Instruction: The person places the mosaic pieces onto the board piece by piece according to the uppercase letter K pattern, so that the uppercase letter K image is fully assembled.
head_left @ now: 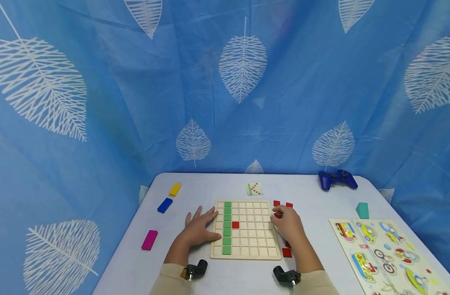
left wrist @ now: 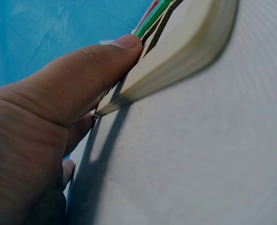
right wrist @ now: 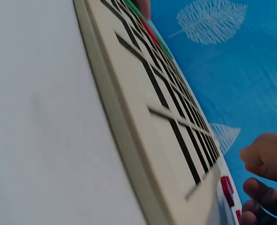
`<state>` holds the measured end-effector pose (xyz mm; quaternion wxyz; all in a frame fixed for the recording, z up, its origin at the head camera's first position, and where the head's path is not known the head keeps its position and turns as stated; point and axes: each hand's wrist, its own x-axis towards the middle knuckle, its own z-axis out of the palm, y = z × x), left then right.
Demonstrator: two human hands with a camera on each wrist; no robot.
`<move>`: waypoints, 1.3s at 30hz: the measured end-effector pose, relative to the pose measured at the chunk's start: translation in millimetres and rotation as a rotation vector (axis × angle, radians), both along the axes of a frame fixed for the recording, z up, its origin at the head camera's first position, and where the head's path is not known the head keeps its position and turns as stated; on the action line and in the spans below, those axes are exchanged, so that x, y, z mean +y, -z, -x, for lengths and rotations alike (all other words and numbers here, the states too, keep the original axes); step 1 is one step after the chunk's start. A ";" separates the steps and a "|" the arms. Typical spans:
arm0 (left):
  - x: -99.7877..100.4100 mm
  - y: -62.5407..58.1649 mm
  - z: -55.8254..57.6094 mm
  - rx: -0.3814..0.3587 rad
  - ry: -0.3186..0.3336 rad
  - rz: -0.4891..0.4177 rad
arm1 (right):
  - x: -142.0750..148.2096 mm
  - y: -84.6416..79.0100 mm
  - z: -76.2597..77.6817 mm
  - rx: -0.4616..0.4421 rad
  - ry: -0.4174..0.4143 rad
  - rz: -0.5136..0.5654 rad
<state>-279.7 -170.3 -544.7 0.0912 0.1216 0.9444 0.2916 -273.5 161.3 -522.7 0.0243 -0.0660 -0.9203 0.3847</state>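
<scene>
A wooden grid board (head_left: 254, 258) lies on the white table, with a column of several green tiles (head_left: 226, 232) and one red tile (head_left: 235, 225) beside that column. My left hand (head_left: 197, 229) rests at the board's left edge, fingers spread, its thumb (left wrist: 115, 54) over the rim. Just past the right edge, my right hand (head_left: 289, 223) hovers low with bent fingers over loose red tiles (head_left: 287, 253). A dark red tile (head_left: 278, 214) shows under its fingertips; I cannot tell whether they pinch it. More red tiles (right wrist: 227, 190) lie by the board's edge in the right wrist view.
A small pattern card (head_left: 254, 189) lies behind the board. Yellow (head_left: 175, 189), blue (head_left: 164, 205) and magenta (head_left: 149, 240) blocks are at the left. On the right are a blue game controller (head_left: 337, 179), a teal block (head_left: 362, 210) and a picture puzzle board (head_left: 391, 254).
</scene>
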 end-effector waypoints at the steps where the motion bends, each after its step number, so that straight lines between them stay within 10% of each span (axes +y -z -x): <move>1: -0.2 0.0 0.3 0.000 0.000 0.002 | 3.9 0.8 1.2 -0.006 0.015 -0.012; 39: -5.6 -6.8 6.5 -0.021 0.003 0.015 | 6.6 8.9 16.0 -0.142 0.150 -0.116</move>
